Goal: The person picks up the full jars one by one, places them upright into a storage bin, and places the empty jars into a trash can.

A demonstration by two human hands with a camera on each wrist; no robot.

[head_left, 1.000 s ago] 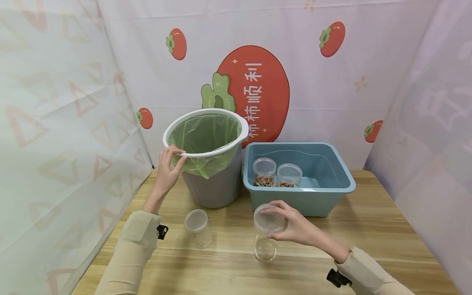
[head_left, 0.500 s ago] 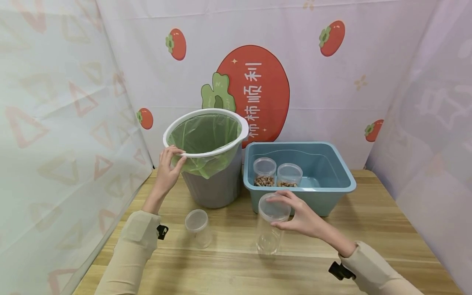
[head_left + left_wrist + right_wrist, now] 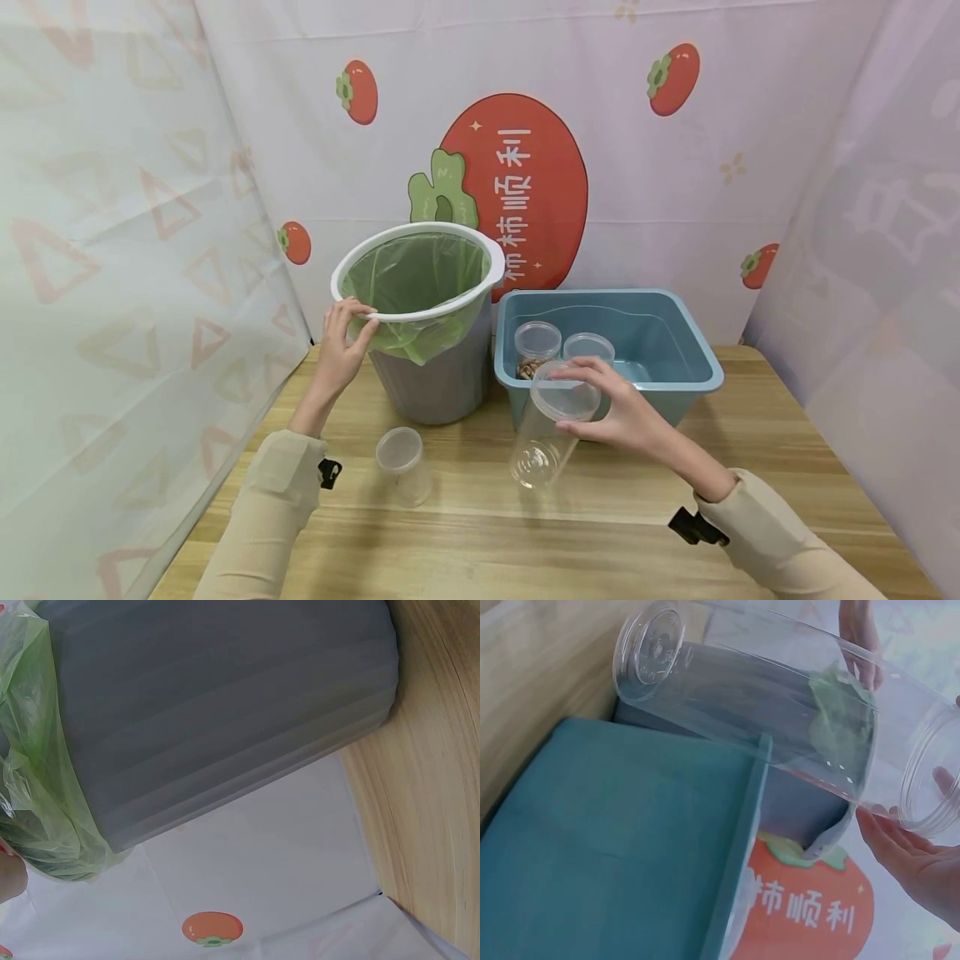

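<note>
My right hand (image 3: 626, 417) grips a tall clear plastic jar (image 3: 542, 446) around its lidded top. The jar is tilted, its base toward the left and near side, and appears empty. In the right wrist view the clear jar (image 3: 765, 697) stretches across the top, with the fingers (image 3: 900, 847) at its lid end. My left hand (image 3: 341, 346) pinches the white rim (image 3: 420, 315) of a grey trash can (image 3: 442, 387) lined with a green bag (image 3: 408, 337). A smaller clear lidded jar (image 3: 408, 479) stands on the table between the hands.
Right of the trash can is a blue plastic bin (image 3: 690, 386). Inside it stand a lidded jar (image 3: 537, 339) of brown nut-like pieces and a second jar (image 3: 588, 346), partly hidden by the held one. A wooden table (image 3: 450, 558) carries everything. Printed cloth (image 3: 600, 50) hangs behind.
My right hand has raised the tall jar off the table toward the blue bin, and its top has tipped to the right. The left hand stays on the trash can rim.
</note>
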